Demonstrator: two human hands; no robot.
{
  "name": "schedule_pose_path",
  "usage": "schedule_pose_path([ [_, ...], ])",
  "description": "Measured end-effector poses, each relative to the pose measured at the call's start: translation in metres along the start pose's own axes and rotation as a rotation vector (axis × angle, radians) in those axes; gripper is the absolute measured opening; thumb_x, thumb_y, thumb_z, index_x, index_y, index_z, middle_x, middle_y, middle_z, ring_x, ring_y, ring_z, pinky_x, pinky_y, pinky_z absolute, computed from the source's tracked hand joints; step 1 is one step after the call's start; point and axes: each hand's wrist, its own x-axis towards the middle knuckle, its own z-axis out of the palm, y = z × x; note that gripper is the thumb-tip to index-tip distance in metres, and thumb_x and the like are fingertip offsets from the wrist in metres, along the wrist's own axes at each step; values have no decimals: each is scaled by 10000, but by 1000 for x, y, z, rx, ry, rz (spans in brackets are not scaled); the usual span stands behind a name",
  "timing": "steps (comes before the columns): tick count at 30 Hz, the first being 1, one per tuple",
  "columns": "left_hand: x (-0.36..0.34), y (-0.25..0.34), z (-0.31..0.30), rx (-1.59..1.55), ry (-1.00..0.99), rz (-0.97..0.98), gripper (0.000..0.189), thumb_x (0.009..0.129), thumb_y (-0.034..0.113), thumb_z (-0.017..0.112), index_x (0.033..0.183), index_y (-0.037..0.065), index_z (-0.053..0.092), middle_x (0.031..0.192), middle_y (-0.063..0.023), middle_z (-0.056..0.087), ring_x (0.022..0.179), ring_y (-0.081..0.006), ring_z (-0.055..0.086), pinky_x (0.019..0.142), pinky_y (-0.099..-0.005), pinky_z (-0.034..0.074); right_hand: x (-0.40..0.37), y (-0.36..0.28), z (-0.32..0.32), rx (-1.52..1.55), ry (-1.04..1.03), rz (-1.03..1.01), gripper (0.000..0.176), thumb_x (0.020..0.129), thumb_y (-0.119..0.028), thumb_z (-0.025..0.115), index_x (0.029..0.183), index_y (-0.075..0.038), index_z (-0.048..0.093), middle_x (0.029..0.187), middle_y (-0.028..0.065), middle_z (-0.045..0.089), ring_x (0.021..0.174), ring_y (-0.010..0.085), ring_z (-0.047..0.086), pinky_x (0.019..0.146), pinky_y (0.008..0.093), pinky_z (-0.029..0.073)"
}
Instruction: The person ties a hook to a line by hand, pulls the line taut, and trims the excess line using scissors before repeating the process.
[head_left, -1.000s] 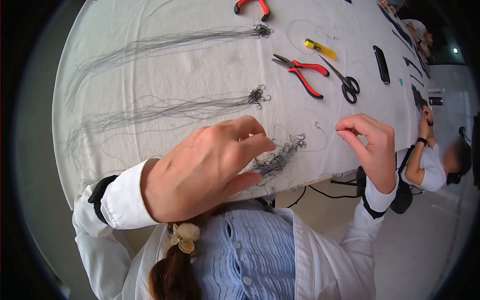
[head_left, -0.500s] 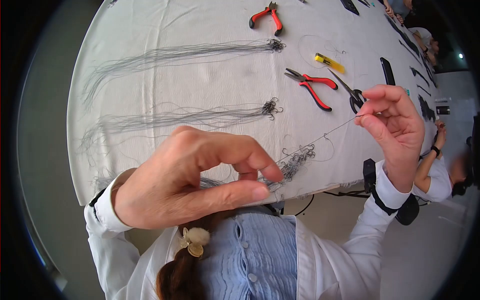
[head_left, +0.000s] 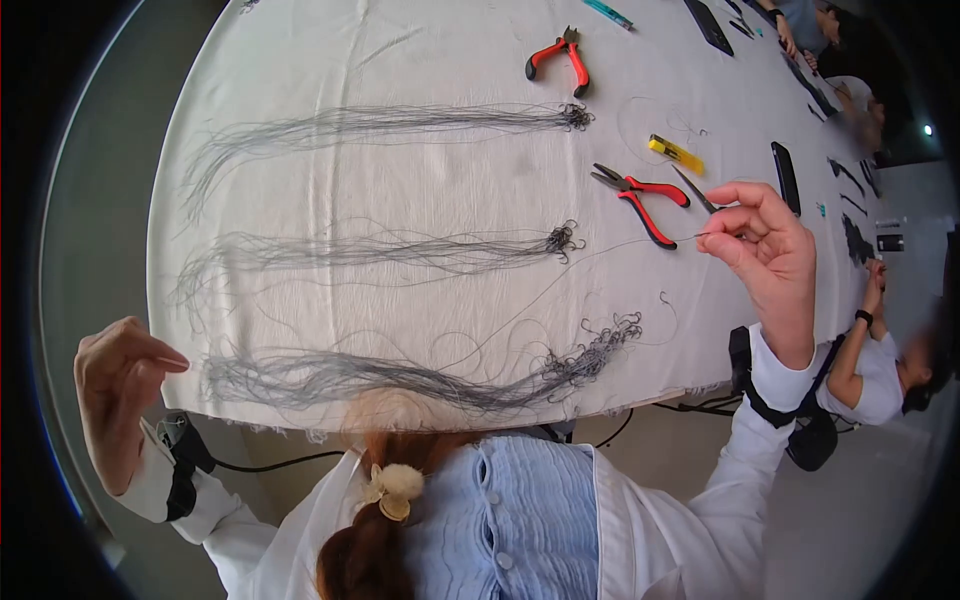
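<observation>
My right hand (head_left: 765,262) is raised over the table's right side, thumb and finger pinched on a thin fishing line (head_left: 597,247). The line sags leftward toward the nearest bundle of hooked lines (head_left: 400,382). At that bundle's right end is a tangle of small fish hooks (head_left: 598,350). Off the table's left edge, my left hand (head_left: 125,395) has its fingertips pressed together near the bundle's loose ends; whatever is between them is too fine to make out. Two neater bundles, a middle one (head_left: 400,250) and a far one (head_left: 400,120), lie parallel, hooks to the right.
Red-handled pliers (head_left: 640,195), red-handled cutters (head_left: 562,60), a yellow cutter knife (head_left: 677,154) and scissors (head_left: 695,188) lie on the white cloth (head_left: 450,190). A black phone (head_left: 785,178) is farther right. Other people sit along the table's right side.
My left hand has swept from above the nearest bundle to beyond the table's left edge, uncovering the bundle. The right hand stays pinched on the line, which now hangs slacker.
</observation>
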Motion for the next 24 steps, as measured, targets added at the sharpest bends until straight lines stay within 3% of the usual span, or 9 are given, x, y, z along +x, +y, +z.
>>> schedule_pose_path([
  [3, 15, -13, 4, 241, 2, -242, 189, 793, 180, 626, 770, -7, 625, 674, -76, 564, 586, -151, 515, 552, -269, 396, 5, -17, 28, -19, -114, -130, 314, 762, 90, 614, 1058, 12, 547, 796, 65, 655, 757, 109, 651, 697, 228, 549],
  [5, 7, -43, 9, 987, 226, 284, 202, 770, 181, 670, 853, 3, 623, 801, -97, 613, 710, -229, 598, 673, -322, 466, 9, -33, 43, -13, -172, -222, 330, 750, 81, 637, 1058, 10, 542, 809, 83, 668, 765, 137, 666, 682, 243, 566],
  [7, 29, -4, 25, 770, 177, 97, 271, 717, 170, 705, 913, 4, 619, 892, -110, 633, 824, -274, 630, 769, -358, 483, 13, -42, 53, -7, -218, -276, 367, 728, 74, 672, 1061, 8, 534, 833, 83, 672, 762, 144, 674, 675, 243, 567],
  [9, 51, 22, 43, 350, 208, 205, 280, 680, 115, 715, 926, 8, 638, 890, -115, 642, 819, -250, 637, 755, -342, 486, 15, -47, 61, -2, -245, -304, 380, 718, 74, 683, 1060, 10, 530, 840, 85, 673, 760, 146, 677, 666, 243, 568],
  [10, 57, 33, 52, 106, 132, 236, 321, 722, 280, 713, 927, 40, 655, 940, -111, 643, 891, -251, 628, 804, -357, 492, 16, -48, 64, 23, -231, -339, 379, 714, 74, 690, 1051, 18, 526, 850, 87, 674, 757, 148, 679, 656, 243, 569],
  [13, 76, 49, 96, -292, -71, 370, 513, 583, 350, 823, 940, 21, 657, 930, -120, 645, 869, -238, 638, 762, -351, 508, 20, -55, 69, 18, -224, -411, 402, 708, 72, 705, 1048, 16, 499, 796, 99, 680, 740, 146, 677, 674, 235, 538],
  [17, 95, 60, 130, -604, -266, 409, 337, 691, 195, 793, 919, 8, 630, 921, -87, 652, 869, -195, 636, 789, -305, 499, 21, -54, 72, -8, -133, -466, 392, 707, 56, 720, 1028, 11, 500, 780, 95, 686, 726, 158, 682, 659, 235, 520],
  [19, 97, 62, 138, -868, -349, 229, 200, 772, 84, 701, 913, -17, 602, 865, -91, 655, 794, -169, 636, 745, -295, 511, 23, -50, 72, -11, -71, -542, 361, 708, 21, 737, 1007, 11, 535, 816, 70, 688, 723, 162, 691, 598, 228, 529],
  [24, 103, 59, 136, -870, -350, 134, 99, 803, 57, 662, 854, -16, 619, 779, -65, 659, 742, -125, 631, 713, -262, 506, 30, -46, 80, -40, -21, -539, 324, 699, 22, 744, 965, 16, 559, 816, 75, 688, 722, 158, 689, 603, 232, 535],
])
